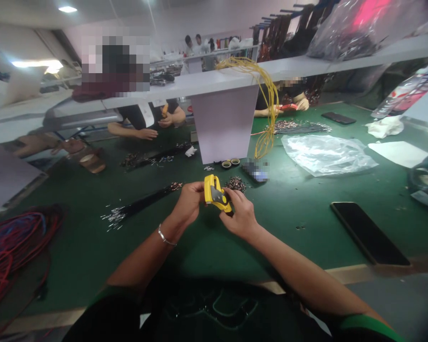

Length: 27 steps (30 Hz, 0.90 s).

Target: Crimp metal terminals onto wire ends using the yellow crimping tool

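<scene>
My right hand (240,214) grips a yellow and dark grey pliers-type hand tool (217,194), thumb below and fingers above. At the tool's left side, my left hand (189,203) has its fingers pinched together by the jaws. Whatever sits between those fingers is hidden. A bundle of black wires (146,202) with silvery ends lies left of my left hand, its coppery ends close to the wrist. Just behind the tool is a small heap of metal terminals (236,184).
Red and blue cables (14,242) lie coiled at left, a phone (369,232) at right. A white post (224,123) rises ahead under a shelf hung with yellow wires (271,99). Beyond are a plastic bag (328,154), a cup (92,163) and co-workers' hands (171,116).
</scene>
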Tool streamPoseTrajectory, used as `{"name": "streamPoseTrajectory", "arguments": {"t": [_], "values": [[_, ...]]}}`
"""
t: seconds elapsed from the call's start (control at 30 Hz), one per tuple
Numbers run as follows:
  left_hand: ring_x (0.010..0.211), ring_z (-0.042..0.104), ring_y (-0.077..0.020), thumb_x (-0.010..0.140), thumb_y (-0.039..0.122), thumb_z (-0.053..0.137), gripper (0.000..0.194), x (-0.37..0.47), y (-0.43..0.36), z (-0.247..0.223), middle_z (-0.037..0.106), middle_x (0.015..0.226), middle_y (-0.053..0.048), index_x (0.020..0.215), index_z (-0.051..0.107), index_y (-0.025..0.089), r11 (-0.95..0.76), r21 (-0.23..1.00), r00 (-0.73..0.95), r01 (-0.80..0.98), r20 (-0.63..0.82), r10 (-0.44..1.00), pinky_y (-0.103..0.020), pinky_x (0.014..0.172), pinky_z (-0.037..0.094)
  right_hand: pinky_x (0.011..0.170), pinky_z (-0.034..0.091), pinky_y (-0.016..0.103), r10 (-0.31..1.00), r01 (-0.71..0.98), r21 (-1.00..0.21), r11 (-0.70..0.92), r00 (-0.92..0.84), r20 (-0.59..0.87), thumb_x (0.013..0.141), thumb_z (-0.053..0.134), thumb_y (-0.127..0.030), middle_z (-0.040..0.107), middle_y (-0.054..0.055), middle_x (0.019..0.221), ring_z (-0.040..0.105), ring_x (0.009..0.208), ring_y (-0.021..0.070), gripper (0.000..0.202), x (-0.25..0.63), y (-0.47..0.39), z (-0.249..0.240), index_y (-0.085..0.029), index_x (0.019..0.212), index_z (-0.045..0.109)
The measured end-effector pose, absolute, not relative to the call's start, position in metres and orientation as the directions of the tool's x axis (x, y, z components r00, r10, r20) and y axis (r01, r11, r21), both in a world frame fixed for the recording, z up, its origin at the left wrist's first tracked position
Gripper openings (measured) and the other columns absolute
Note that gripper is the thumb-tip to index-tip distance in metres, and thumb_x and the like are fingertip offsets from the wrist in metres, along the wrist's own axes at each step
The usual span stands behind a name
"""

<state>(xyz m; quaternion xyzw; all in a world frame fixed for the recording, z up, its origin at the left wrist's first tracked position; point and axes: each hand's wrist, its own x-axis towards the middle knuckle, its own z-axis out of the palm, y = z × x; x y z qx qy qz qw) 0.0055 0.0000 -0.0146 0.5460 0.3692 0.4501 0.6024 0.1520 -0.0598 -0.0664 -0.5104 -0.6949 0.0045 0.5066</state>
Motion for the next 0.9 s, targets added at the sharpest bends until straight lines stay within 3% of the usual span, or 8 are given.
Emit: {"name": "streamPoseTrajectory", "arguments": {"t": [0.33, 0.9], "values": [[0.046, 0.041, -0.0058, 0.061, 0.024, 0.072, 0.011, 0.006, -0.001, -0.017, 0.056, 0.051, 0.002, 0.061, 0.070, 0.014, -0.044, 0.995, 0.346, -0.094, 0.074, 0.935, -0.017, 0.041, 0.029, 0.081, 0.053, 0.041, 0.721, 0.731, -0.512, 0.450, 0.040, 0.691, 0.067, 0.053, -0.019, 0.063, 0.013, 0.102, 0.062, 0.093, 0.0278, 0.053, 0.152, -0.060, -0.069, -0.016, 0.119, 0.049], [0.042, 0.037, -0.0045, 0.052, 0.013, 0.066, 0.003, 0.008, -0.002, -0.015, 0.050, 0.047, 0.004, 0.054, 0.064, 0.013, 0.017, 0.996, 0.317, -0.084, 0.011, 0.948, -0.019, 0.039, 0.025, 0.062, 0.047, 0.030, 0.793, 0.727, -0.582, 0.365, 0.086, 0.604, 0.068, 0.048, -0.022, 0.065, 0.007, 0.076, 0.061, 0.064, 0.0209, 0.030, 0.145, -0.060, -0.081, -0.016, 0.097, 0.054]]}}
